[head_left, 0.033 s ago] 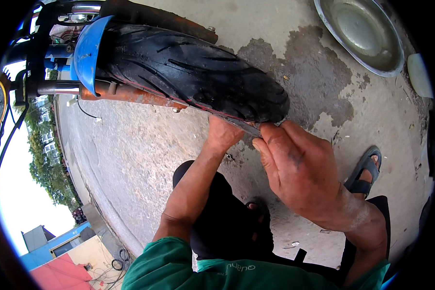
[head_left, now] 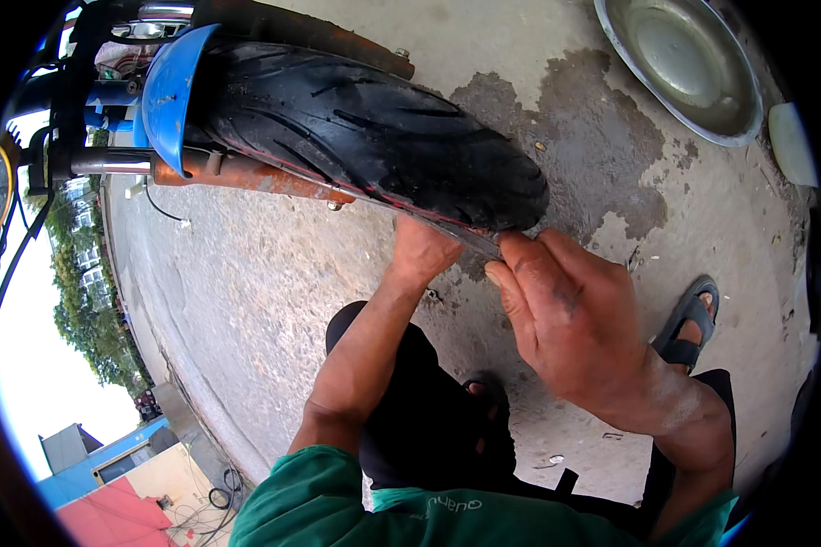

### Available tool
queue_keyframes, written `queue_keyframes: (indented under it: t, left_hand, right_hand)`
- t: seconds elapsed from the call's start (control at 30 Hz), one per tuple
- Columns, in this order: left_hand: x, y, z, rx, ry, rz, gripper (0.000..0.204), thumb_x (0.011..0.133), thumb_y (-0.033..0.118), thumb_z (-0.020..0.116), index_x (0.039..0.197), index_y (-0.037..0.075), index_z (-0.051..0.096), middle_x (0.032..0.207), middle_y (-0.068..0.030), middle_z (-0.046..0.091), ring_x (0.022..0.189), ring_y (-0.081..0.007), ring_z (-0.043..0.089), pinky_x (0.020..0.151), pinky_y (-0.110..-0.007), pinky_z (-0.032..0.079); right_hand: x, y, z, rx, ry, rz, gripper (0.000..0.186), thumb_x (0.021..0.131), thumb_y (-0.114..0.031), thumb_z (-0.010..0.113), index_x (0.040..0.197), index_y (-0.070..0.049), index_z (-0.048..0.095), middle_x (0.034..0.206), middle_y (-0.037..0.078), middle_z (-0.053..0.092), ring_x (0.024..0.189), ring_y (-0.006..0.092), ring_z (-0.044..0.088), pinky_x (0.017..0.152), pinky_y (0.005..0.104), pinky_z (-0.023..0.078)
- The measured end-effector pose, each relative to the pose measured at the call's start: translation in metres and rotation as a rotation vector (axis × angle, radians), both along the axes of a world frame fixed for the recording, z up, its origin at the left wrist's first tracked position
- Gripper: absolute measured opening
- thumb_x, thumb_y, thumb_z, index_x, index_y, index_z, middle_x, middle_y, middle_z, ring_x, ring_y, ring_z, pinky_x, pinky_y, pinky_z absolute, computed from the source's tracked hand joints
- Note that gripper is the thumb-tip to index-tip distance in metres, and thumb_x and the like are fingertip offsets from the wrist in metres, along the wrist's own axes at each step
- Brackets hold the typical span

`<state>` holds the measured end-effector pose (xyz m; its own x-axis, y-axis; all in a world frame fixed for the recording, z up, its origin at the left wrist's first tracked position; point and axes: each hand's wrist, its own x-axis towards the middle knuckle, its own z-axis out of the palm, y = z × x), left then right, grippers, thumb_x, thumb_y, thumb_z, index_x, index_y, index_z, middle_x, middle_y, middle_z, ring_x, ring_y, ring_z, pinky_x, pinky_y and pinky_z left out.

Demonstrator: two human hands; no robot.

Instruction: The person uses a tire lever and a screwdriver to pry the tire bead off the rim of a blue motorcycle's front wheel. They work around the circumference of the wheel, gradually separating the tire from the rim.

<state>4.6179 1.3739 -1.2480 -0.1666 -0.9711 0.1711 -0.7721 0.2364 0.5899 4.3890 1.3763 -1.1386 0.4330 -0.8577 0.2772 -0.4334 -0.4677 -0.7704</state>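
Note:
A black motorcycle tyre [head_left: 374, 128] with curved tread grooves fills the upper middle, its front end worn smooth. My left hand [head_left: 426, 248] reaches beneath the tyre's near side, where its fingers are hidden. Beside it, my right hand [head_left: 579, 314] is closed, thumb against bent fingers, at the tyre's near front edge. A thin grey strip [head_left: 474, 239] runs along that edge into the right fingertips; whether it is part of the wheel or a separate tool I cannot tell.
A blue mudguard [head_left: 171, 100] and a rusty orange fork leg [head_left: 255, 180] adjoin the tyre. At the upper right a metal basin [head_left: 680, 64] sits near a wet patch [head_left: 602, 137] on the concrete. A sandalled foot [head_left: 689, 319] is at the right.
My right hand has shifted slightly to the right along the tyre's edge. The tread grooves sit a little farther right, so the tyre has turned slightly. My left hand has barely moved.

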Motion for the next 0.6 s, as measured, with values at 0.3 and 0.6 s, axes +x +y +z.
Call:
queue_keyframes:
  t: [0.3,0.6]
  left_hand:
    - [0.000,-0.003,0.001,0.097,0.221,0.071,0.039,0.080,0.017,0.081,0.116,0.006,0.071,0.114,-0.0127,0.072,0.110,-0.0354,0.066,0.097,-0.043,0.051]
    - [0.003,-0.009,-0.003,0.034,0.052,-0.045,0.040,0.077,0.018,0.086,0.111,0.004,0.072,0.111,-0.0124,0.074,0.107,-0.0347,0.068,0.095,-0.044,0.052]
  right_hand:
    - [0.007,-0.001,0.011,0.080,-0.001,0.026,0.022,0.092,-0.012,0.074,0.106,0.000,0.063,0.081,0.012,0.060,0.060,0.0301,0.066,0.050,0.0400,0.051]
    - [-0.045,0.023,-0.018,0.280,0.028,0.085,0.016,0.094,-0.011,0.072,0.104,0.000,0.064,0.079,0.015,0.065,0.060,0.0330,0.066,0.052,0.0416,0.051]
